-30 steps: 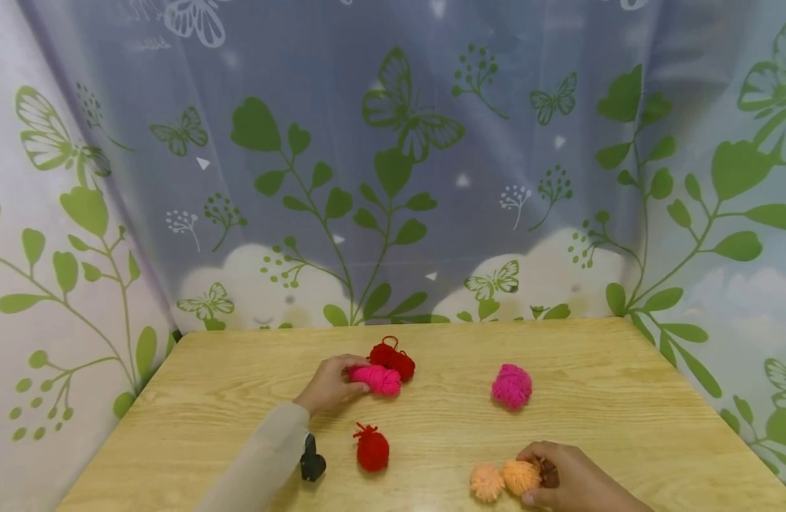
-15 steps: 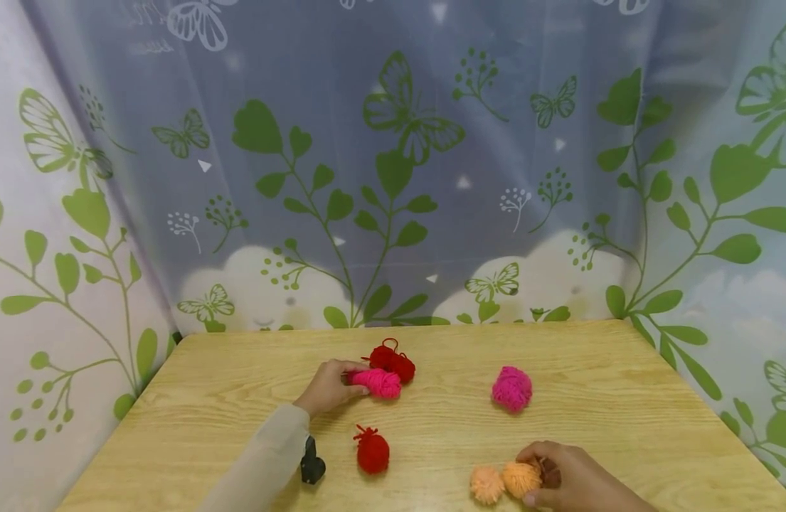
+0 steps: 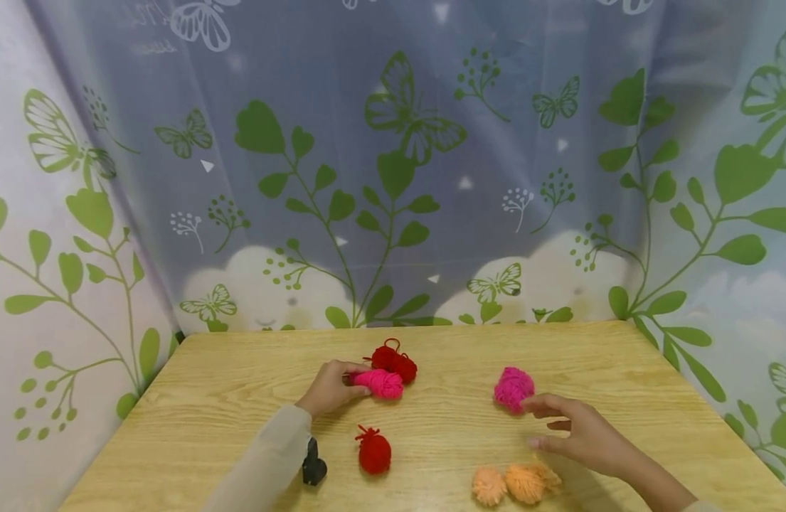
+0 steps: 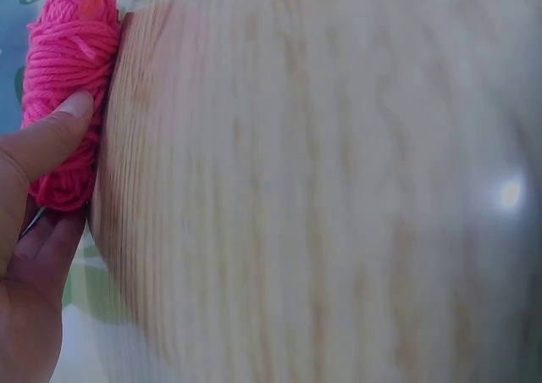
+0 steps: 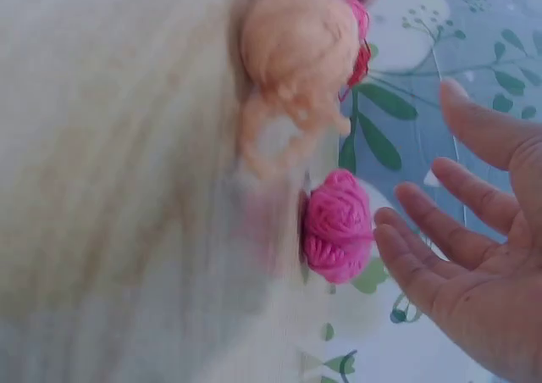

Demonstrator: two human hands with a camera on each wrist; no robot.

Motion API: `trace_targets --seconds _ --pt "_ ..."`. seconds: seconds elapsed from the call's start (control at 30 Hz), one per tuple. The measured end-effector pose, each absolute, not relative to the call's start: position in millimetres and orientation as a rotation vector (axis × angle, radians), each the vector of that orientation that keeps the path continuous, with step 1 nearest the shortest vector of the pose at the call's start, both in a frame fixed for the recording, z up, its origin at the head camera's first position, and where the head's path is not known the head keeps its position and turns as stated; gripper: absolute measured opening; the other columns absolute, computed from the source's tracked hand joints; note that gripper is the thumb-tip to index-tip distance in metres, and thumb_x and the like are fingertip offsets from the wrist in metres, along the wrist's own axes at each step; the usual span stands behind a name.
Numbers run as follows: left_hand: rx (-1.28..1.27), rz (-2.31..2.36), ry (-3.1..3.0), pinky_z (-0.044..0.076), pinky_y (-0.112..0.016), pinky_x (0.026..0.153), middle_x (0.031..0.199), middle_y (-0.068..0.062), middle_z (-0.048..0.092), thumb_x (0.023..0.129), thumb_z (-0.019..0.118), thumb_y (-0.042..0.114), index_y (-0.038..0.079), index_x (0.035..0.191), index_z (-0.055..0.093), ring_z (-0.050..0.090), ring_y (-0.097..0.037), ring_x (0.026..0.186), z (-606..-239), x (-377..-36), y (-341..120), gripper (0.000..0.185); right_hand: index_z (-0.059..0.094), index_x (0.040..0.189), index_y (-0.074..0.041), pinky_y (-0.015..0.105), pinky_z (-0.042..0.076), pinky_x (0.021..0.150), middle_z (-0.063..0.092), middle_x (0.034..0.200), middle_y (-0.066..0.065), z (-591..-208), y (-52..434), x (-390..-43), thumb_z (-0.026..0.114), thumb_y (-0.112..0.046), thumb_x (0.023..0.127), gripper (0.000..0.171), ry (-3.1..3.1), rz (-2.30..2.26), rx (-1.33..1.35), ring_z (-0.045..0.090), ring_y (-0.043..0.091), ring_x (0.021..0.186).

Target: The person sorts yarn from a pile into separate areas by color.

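My left hand (image 3: 331, 388) grips a hot pink yarn skein (image 3: 383, 385) at its left end, thumb across the strands in the left wrist view. Right behind that skein lie red yarn balls (image 3: 395, 361) with a loose loop on top. My right hand (image 3: 581, 432) holds nothing, its fingers spread and relaxed above the table. Its fingertips are near a magenta yarn ball (image 3: 513, 390) at the right. Below that hand, two orange yarn balls (image 3: 526, 484) lie side by side, the right one with loose strands trailing.
A red yarn ball (image 3: 374, 452) with a tied tuft rests at the front middle of the wooden table (image 3: 444, 441). Left of it, beside my sleeve, is a small black object (image 3: 313, 466). A curtain (image 3: 393, 235) with green leaves and butterflies stands behind the table.
My right hand has let go of the right orange yarn ball and moved up and away toward the magenta one. The left hand keeps its grip on the pink skein.
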State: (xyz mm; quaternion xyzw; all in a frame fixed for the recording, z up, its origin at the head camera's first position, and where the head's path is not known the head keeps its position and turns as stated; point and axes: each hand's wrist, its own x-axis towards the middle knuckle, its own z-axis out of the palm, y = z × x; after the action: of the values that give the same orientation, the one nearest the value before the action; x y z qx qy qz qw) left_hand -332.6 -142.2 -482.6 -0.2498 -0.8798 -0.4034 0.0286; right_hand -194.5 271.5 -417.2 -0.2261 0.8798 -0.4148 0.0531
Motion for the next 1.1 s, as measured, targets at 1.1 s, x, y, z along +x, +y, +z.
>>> trace_targets --seconds 1.1 --pt "-0.754 -1.282 -2.71 0.05 -0.039 0.091 0.11 -0.007 0.07 0.078 0.079 0.012 0.01 0.108 0.074 0.062 -0.025 0.108 -483 -331 -143 0.031 0.041 0.139 0.007 0.042 0.052 0.087 0.051 0.129 0.028 -462 282 -277 0.075 -0.022 0.084 0.071 2.653 -1.385 -0.473 0.054 0.039 0.111"
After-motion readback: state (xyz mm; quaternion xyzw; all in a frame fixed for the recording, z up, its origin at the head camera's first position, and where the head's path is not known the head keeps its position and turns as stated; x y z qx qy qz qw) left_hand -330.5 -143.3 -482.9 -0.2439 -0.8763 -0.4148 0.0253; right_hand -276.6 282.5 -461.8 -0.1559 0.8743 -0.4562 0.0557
